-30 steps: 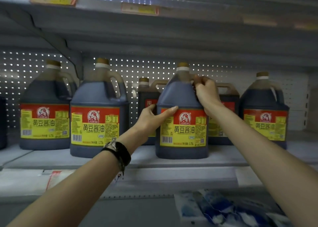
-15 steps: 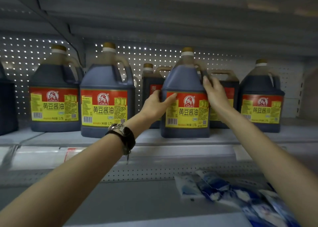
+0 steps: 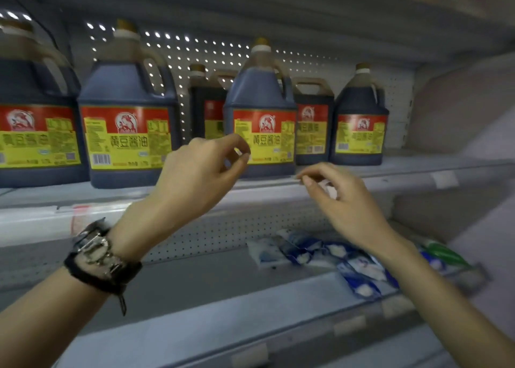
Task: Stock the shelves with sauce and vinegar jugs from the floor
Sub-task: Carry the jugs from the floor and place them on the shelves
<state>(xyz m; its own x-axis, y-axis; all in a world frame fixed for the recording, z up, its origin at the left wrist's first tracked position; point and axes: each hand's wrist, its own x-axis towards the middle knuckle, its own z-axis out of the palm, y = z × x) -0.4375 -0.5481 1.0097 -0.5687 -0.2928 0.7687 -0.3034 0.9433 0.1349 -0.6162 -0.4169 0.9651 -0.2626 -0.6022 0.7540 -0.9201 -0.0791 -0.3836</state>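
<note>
Upper shelf [image 3: 418, 176] of a shop aisle, seen from a head-worn camera. Catches the left hand [image 3: 195, 178] and the right hand [image 3: 342, 200] raised just in front of the centre jug [image 3: 262, 94] of dark soy sauce, neither on it. Shows each grip slack and holding nothing: fingers loosely curled, left forefinger hooked towards the thumb, right forefinger stretched at the shelf lip, contact there impossible to tell. Finds the centre jug upright near the front edge, red-and-yellow label forward, handle to the right. Places the left jug [image 3: 128, 89] and one more beyond it on one side, the right jug [image 3: 359, 100] on the other, and two squarer jugs [image 3: 313, 116] tucked behind. Takes in bare board to the right of the right jug, blue-and-white packets [image 3: 320, 253] strewn on the lower shelf [image 3: 195, 284], and a black strap with a metal watch [image 3: 100, 256] on the left wrist. Reads as the close of one placement, with the jug set and both hands free. Calls next, on that reading, for a turn down to the floor stock, out of view here; then a firm hold on a handle, probably with the other palm under the base given a full jug's weight; then a lift into the space at the right, label outward, clear of the neighbours
</note>
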